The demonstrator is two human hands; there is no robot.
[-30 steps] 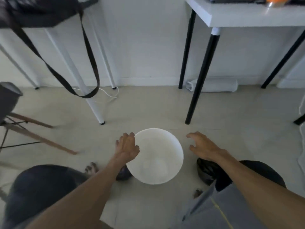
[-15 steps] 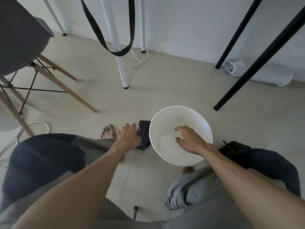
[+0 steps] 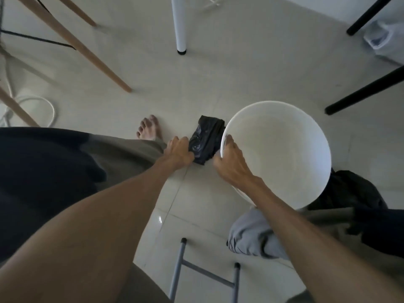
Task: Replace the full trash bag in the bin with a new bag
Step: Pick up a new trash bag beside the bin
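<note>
Folded black bag [image 3: 205, 143] beside empty white bin [image 3: 284, 149]

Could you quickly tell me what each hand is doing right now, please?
Left hand: closed on the folded black bag on the floor.
Right hand: gripping the white bin rim.

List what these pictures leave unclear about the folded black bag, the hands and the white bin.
Head view only:
- Folded black bag: its right edge is behind the white bin rim; its size cannot be told.
- Left hand: fingertips curl out of sight onto the bag.
- Right hand: fingertips hidden; bag or rim contact unclear.
- Dark bundle: mostly hidden by the bin and the person's leg.
</note>
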